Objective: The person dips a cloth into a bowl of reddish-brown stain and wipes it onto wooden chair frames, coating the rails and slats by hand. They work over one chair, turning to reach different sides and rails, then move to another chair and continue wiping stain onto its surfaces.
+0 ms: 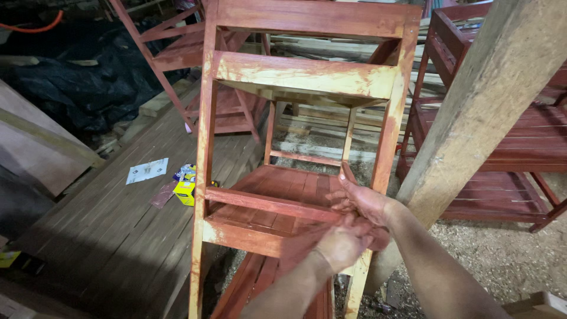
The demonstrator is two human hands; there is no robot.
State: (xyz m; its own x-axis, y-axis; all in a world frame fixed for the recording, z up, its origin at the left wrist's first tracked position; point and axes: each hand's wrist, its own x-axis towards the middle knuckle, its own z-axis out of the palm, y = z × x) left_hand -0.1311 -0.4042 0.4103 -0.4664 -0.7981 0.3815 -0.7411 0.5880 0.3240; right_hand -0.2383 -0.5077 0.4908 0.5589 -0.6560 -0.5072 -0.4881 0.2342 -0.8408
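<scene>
Red-stained timber, one item: wooden shelf rack (295, 118), open-framed, slatted tiers, standing upright directly before me on the plank floor (106, 236).

Head view, handling. I judge the rack stiff and moderately heavy; nailed joints, rigid posts, nothing that should flex. The stain looks uneven and possibly damp, so surfaces may smear or slip under the palm. Best hold, in my estimate: the upright posts or the front rails, never the thin slats.

Head view, hands. My right hand (363, 201) rests against the right front post beside the middle tier, fingers partly curled, one finger raised along the post. My left hand (339, 242) sits just below and against it, blurred; I cannot tell whether its fingers are closed on anything. Both hands look tinted red.

Head view, appearance. Upper rails show pale yellow wood through thin streaky stain; the middle tier is deeper red.

Surroundings. Similar red racks (520, 136) stand right and behind; a bare leaning post (484, 106) crosses at right; a yellow box (185, 190) and paper sheet (146, 171) lie on the floor at left; sawdust lies at right.
</scene>
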